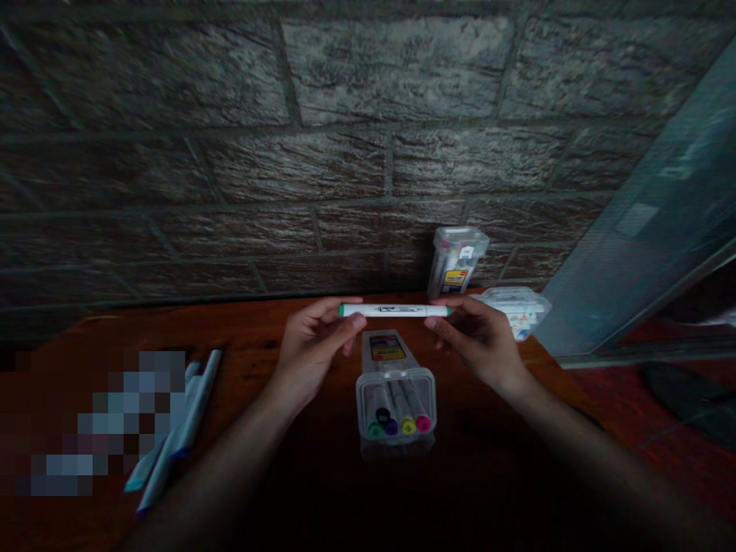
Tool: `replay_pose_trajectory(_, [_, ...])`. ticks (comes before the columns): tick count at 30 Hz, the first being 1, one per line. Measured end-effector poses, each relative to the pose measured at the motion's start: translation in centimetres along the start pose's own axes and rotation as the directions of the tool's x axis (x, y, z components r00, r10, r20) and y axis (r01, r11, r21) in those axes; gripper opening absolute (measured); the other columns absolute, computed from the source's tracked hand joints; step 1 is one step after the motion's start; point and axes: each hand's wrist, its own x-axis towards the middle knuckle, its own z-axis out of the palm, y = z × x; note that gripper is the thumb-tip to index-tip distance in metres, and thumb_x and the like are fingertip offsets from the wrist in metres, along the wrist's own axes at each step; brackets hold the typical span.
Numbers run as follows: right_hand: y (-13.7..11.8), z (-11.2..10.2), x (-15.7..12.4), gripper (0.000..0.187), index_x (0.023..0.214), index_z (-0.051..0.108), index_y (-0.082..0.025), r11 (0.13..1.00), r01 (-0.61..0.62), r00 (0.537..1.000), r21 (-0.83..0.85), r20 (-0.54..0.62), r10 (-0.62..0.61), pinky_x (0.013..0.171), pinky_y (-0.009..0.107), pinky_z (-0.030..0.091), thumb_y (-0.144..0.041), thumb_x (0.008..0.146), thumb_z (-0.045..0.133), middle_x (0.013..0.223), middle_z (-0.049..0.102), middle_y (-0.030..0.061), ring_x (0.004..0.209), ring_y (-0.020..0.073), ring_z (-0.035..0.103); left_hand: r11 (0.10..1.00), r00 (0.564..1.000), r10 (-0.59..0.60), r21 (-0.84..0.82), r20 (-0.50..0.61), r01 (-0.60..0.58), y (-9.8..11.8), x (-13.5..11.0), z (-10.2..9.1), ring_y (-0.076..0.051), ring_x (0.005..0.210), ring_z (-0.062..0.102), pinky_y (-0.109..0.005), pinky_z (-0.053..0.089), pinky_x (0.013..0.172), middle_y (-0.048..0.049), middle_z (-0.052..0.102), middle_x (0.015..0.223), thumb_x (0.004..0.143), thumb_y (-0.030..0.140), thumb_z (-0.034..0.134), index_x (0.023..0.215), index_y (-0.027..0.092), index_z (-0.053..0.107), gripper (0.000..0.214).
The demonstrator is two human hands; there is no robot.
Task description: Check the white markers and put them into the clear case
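Both my forearms reach in from below, over the wooden table. Between finger and thumb of each hand I grip one end of a white marker, my left hand at one green tip and my right hand at the other, so it sits level above a clear case. That case's mouth faces me, showing black, green, purple, yellow and pink marker ends. Loose markers lie to my left, beside a pixelated patch. Near the brick wall, another case stands upright.
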Motion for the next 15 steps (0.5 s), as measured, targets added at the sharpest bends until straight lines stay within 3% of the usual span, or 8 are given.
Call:
replay_pose_trajectory(9, [0.52, -0.23, -0.15, 0.029, 0.107, 0.073, -0.020, 0.995, 0.036, 0.999, -0.089, 0.020, -0.034, 0.050, 0.025, 0.052, -0.035, 0.084, 0.083, 0.071, 0.073, 0.0002, 0.054, 0.0137, 0.068, 1.000, 1.000, 0.024, -0.006, 0.009, -0.024, -0.06, 0.13, 0.09, -0.005, 0.051, 0.050, -0.016, 0.041, 0.049, 0.0037, 0.065, 0.065, 0.081, 0.021, 0.085, 0.101, 0.024, 0.081, 0.020])
replay_pose_trajectory(15, [0.10, -0.61, -0.34, 0.021, 0.111, 0.076, -0.020, 0.891, 0.265, 0.964, -0.367, 0.088, -0.251, 0.063, 0.031, 0.054, -0.034, 0.095, 0.073, 0.094, 0.072, 0.0063, 0.070, 0.0162, 0.067, 0.995, 0.996, 0.093, 0.034, 0.012, -0.093, 0.51, 0.22, -0.03, -0.006, 0.052, 0.053, -0.017, 0.043, 0.048, 0.0024, 0.067, 0.069, 0.079, 0.022, 0.087, 0.097, 0.022, 0.081, 0.019])
